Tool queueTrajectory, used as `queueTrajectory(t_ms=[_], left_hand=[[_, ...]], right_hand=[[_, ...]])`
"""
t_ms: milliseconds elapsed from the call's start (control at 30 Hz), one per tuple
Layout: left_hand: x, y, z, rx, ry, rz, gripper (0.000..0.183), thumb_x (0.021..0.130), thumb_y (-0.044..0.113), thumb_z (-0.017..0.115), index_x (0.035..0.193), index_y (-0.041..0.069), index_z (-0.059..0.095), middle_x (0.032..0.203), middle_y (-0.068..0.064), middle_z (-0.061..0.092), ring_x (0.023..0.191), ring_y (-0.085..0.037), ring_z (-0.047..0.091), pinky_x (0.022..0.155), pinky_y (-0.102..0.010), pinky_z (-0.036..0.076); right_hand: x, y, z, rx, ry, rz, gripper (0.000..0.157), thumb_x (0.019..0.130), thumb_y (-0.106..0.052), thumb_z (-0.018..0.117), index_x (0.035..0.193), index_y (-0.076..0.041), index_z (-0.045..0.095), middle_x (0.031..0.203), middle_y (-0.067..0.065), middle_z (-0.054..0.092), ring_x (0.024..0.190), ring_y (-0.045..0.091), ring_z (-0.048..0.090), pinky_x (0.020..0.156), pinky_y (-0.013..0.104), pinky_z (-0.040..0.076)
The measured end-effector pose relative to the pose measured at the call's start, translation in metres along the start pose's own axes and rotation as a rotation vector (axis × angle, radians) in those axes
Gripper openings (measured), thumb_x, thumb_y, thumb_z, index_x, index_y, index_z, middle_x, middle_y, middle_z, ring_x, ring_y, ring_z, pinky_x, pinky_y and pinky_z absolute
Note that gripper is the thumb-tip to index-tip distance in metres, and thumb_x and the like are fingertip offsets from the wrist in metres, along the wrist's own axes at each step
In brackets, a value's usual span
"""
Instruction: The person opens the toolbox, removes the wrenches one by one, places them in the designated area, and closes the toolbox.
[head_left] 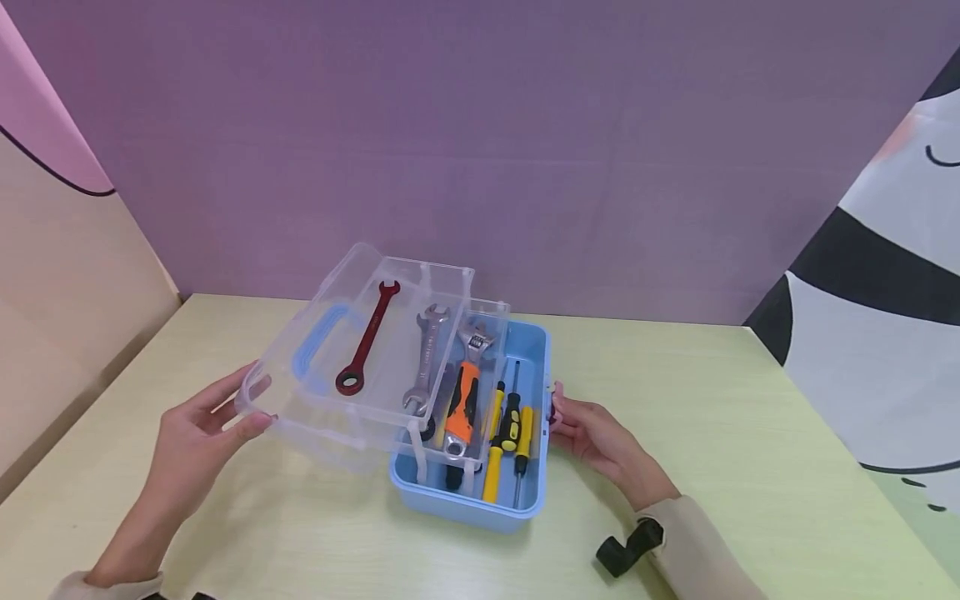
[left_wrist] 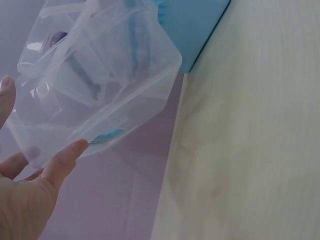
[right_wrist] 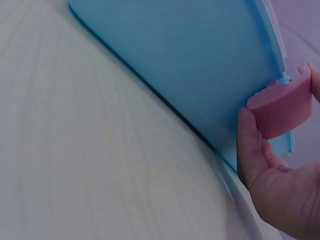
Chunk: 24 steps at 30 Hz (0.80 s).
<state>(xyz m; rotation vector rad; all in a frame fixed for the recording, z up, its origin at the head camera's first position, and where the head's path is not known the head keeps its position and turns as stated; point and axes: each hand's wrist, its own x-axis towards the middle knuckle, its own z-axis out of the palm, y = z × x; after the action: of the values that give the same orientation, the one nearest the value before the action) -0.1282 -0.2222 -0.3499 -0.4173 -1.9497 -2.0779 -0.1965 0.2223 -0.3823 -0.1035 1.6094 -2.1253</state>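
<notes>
A blue toolbox [head_left: 480, 515] stands on the table, its clear plastic lid [head_left: 300, 417] swung over to the left. My left hand [head_left: 191, 437] grips the lid's outer corner between thumb and fingers. A blue handle [head_left: 320, 340] is set in that lid. My right hand [head_left: 603, 446] pinches the pink latch [right_wrist: 282, 110] on the box's right side. Through the clear plastic show a dark red wrench [head_left: 369, 337], a silver wrench [head_left: 426, 354] and an adjustable wrench [head_left: 462, 402] with an orange and black grip. Yellow and black screwdrivers [head_left: 524, 429] lie in the box.
The pale wooden table [head_left: 675, 392] extends on both sides of the box. A purple backdrop [head_left: 525, 150] rises behind it, close to the far end of the toolbox. A black strap piece [head_left: 630, 547] hangs at the right sleeve.
</notes>
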Motion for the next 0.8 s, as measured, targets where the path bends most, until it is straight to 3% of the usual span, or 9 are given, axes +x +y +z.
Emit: queueTrajectory(t_ms=[167, 333, 433, 800], left_hand=[[-0.003, -0.008, -0.006, -0.005, -0.02, -0.057, 0.05, 0.087, -0.011, 0.06, 0.132, 0.011, 0.057, 0.117, 0.015, 0.066, 0.107, 0.002, 0.062, 0.077, -0.015, 0.055], [-0.005, -0.015, -0.012, -0.051, -0.105, -0.098, 0.051, 0.091, -0.01, 0.054, 0.139, 0.007, 0.048, 0.122, 0.014, 0.064, 0.111, 0.0, 0.06, 0.082, -0.017, 0.054], [-0.006, -0.019, -0.014, -0.114, -0.143, -0.101, 0.052, 0.092, -0.012, 0.051, 0.141, 0.006, 0.045, 0.126, 0.012, 0.062, 0.115, -0.002, 0.059, 0.085, -0.019, 0.054], [-0.014, -0.043, -0.016, -0.352, -0.183, -0.071, 0.048, 0.094, -0.014, 0.042, 0.131, 0.013, 0.055, 0.132, 0.006, 0.059, 0.119, -0.008, 0.057, 0.089, -0.024, 0.052]], right_hand=[[-0.003, -0.001, -0.001, 0.001, 0.006, -0.001, 0.02, 0.098, -0.025, 0.055, 0.092, -0.013, 0.071, 0.091, -0.003, 0.072, 0.086, 0.009, 0.066, 0.087, 0.023, 0.055], [-0.005, -0.002, -0.003, 0.005, 0.018, 0.002, 0.021, 0.098, -0.025, 0.054, 0.092, -0.014, 0.071, 0.092, -0.003, 0.072, 0.086, 0.01, 0.066, 0.087, 0.023, 0.055], [-0.006, -0.002, -0.003, 0.008, 0.024, 0.005, 0.02, 0.098, -0.026, 0.055, 0.092, -0.015, 0.071, 0.092, -0.004, 0.072, 0.086, 0.01, 0.067, 0.087, 0.023, 0.055], [-0.008, -0.002, -0.002, 0.014, 0.018, 0.007, 0.02, 0.098, -0.027, 0.055, 0.095, -0.015, 0.071, 0.094, -0.003, 0.073, 0.088, 0.01, 0.067, 0.088, 0.023, 0.054]])
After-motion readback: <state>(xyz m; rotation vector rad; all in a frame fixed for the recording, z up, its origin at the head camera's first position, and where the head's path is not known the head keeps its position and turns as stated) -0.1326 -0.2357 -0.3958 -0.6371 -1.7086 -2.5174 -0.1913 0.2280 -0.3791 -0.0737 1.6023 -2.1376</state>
